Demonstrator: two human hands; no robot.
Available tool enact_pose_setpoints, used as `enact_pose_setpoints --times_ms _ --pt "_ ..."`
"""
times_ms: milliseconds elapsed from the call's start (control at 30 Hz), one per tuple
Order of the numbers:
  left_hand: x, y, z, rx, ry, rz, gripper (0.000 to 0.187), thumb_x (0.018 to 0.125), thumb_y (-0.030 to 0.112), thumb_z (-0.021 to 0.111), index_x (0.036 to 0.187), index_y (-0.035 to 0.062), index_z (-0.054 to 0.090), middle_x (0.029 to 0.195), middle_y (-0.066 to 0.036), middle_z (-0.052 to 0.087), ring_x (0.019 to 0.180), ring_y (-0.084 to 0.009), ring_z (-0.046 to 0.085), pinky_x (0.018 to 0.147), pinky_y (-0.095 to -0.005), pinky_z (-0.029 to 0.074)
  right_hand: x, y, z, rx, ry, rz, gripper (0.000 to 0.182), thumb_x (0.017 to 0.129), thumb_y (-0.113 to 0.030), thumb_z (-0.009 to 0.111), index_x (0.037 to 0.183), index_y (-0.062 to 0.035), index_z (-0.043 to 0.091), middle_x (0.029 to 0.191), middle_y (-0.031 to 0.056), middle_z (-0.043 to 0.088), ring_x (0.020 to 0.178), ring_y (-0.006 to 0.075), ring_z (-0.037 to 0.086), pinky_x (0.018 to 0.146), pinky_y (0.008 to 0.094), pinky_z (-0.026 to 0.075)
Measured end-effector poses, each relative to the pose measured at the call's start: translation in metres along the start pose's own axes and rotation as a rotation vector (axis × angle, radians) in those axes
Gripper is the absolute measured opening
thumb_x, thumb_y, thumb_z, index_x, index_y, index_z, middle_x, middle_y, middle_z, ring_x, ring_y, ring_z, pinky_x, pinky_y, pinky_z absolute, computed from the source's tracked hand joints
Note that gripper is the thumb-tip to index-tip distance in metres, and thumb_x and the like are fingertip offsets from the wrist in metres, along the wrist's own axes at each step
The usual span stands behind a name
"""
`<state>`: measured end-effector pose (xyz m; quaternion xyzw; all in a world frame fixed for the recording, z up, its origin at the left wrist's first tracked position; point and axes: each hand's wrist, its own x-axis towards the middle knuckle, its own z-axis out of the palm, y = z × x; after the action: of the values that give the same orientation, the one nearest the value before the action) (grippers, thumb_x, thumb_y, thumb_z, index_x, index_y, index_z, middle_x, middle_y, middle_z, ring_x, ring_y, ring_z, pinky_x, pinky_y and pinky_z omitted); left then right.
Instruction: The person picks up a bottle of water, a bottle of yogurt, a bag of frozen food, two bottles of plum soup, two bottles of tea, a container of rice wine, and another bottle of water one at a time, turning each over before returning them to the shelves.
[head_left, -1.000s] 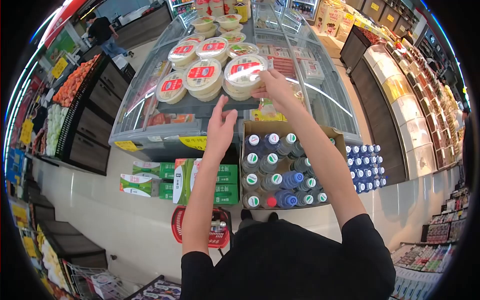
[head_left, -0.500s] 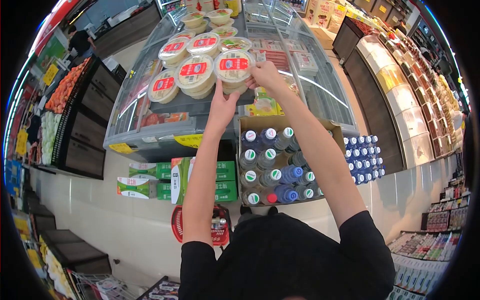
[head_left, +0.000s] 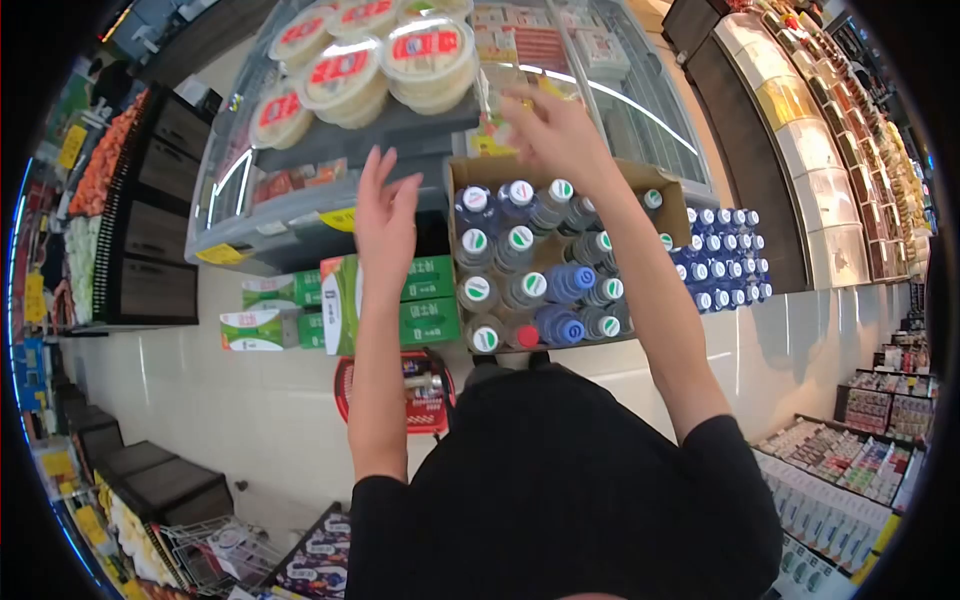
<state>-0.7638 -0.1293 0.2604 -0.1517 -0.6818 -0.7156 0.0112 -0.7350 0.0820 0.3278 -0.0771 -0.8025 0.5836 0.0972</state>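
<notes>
Both hands are off the stacked round plastic tubs (head_left: 430, 60) with red labels, which stand on a grey shelf (head_left: 400, 128) over the glass-topped freezer. My left hand (head_left: 387, 215) is below the tubs, above the green and white cartons (head_left: 428, 318); its fingers are spread and hold nothing. To the right of the nearest tub stack, my right hand (head_left: 552, 132) hovers above the back of a cardboard box (head_left: 640, 180) of bottles. Its fingers look apart with nothing in them, slightly smeared by motion.
Water and drink bottles (head_left: 520, 245) fill the box in front of me, and shrink-wrapped bottles (head_left: 722, 258) stand to its right. A red shopping basket (head_left: 345, 390) is on the floor near my feet. The freezer (head_left: 650, 130) runs ahead; produce racks stand left.
Both hands have let go of the front right tub and drawn back, the left one down and leftward. The camera view has tilted lower, so the tubs sit higher in the picture.
</notes>
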Motion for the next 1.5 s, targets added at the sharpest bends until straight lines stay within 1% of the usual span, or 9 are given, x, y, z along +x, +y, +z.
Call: enact_pose_setpoints --times_ms 167,267,400,600,800,967,1233,1433,1500 --pt "-0.109 -0.012 -0.031 0.237 -0.048 -0.319 0.02 0.09 0.008 0.049 0.102 -0.0036 0.062 0.107 -0.009 0.062 0.094 -0.0105 0.056 0.081 -0.0235 0.044 -0.13 0.052 -0.02 0.015 -0.232 0.091 0.033 0.085 -0.016 0.06 0.113 0.0008 0.057 0.068 0.0055 0.058 0.061 0.0083 0.054 0.055 0.025 0.044" --pt "-0.156 -0.012 -0.031 0.095 -0.112 -0.492 0.027 0.083 0.003 0.055 0.11 -0.0006 0.059 0.106 -0.004 0.06 0.085 -0.0086 0.053 0.083 -0.0245 0.043 -0.166 0.066 -0.024 -0.033 -0.198 0.261 0.032 0.084 -0.012 0.062 0.113 -0.0001 0.058 0.071 0.0062 0.06 0.06 0.009 0.053 0.056 0.0255 0.045" --pt "-0.171 -0.016 -0.016 0.35 -0.271 -0.261 0.047 0.07 0.002 0.07 0.115 0.0022 0.055 0.116 -0.009 0.056 0.094 -0.0175 0.055 0.084 -0.028 0.044 -0.17 0.058 -0.011 -0.047 -0.138 0.165 0.031 0.082 -0.014 0.064 0.11 -0.0006 0.059 0.077 0.0093 0.061 0.06 0.0148 0.057 0.059 0.0288 0.047" --pt "-0.171 -0.014 0.004 0.65 -0.268 -0.066 0.041 0.069 0.009 0.074 0.105 0.0018 0.059 0.089 -0.01 0.054 0.082 -0.0262 0.055 0.069 -0.0346 0.045 -0.16 0.056 0.012 -0.249 -0.273 -0.087 0.032 0.08 -0.013 0.066 0.109 -0.0025 0.06 0.083 0.0093 0.06 0.067 0.0185 0.06 0.063 0.0285 0.049" --pt "-0.169 -0.019 0.013 0.732 -0.282 0.083 0.031 0.069 0.01 0.074 0.094 0.0013 0.058 0.077 -0.009 0.054 0.067 -0.0223 0.053 0.059 -0.0326 0.044 -0.161 0.064 0.004 -0.2 -0.34 0.048 0.036 0.08 -0.019 0.065 0.11 -0.0005 0.058 0.085 0.0135 0.06 0.069 0.0257 0.06 0.066 0.0343 0.049" --pt "-0.144 0.054 0.0 0.618 -0.167 0.09 0.03 0.066 0.007 0.077 0.091 0.0024 0.059 0.077 -0.005 0.057 0.062 -0.0139 0.054 0.053 -0.0253 0.043 -0.174 0.057 -0.003 -0.061 -0.401 -0.033 0.056 0.075 -0.023 0.072 0.122 -0.0018 0.05 0.106 0.0146 0.056 0.095 0.0267 0.057 0.081 0.0351 0.046" --pt "-0.065 0.096 0.004 0.095 -0.085 -0.162 0.024 0.079 0.012 0.069 0.096 -0.0011 0.059 0.08 0.001 0.059 0.07 -0.0037 0.051 0.06 -0.0183 0.04 -0.169 0.047 0.011 0.005 -0.449 -0.102 0.076 0.068 -0.026 0.077 0.128 0.0008 0.039 0.125 0.0175 0.047 0.116 0.0302 0.047 0.097 0.0362 0.038" --pt "-0.027 0.092 0.026 0.263 -0.119 -0.205 0.026 0.084 0.025 0.064 0.088 0.0004 0.061 0.069 0.006 0.053 0.061 -0.001 0.042 0.053 -0.0176 0.03 -0.177 0.057 0.023 0.477 -0.455 0.095 0.068 0.074 -0.02 0.075 0.124 0.0082 0.04 0.117 0.0162 0.054 0.109 0.021 0.052 0.094 0.034 0.04" --pt "-0.026 0.082 0.028 0.119 -0.193 -0.308 0.032 0.091 0.028 0.054 0.106 0.0 0.058 0.091 -0.001 0.061 0.082 -0.0059 0.051 0.072 -0.0222 0.041 -0.179 0.056 0.021 0.815 -0.485 0.177 0.058 0.078 -0.013 0.07 0.123 0.0082 0.041 0.114 0.0116 0.055 0.105 0.0163 0.053 0.092 0.0318 0.041"
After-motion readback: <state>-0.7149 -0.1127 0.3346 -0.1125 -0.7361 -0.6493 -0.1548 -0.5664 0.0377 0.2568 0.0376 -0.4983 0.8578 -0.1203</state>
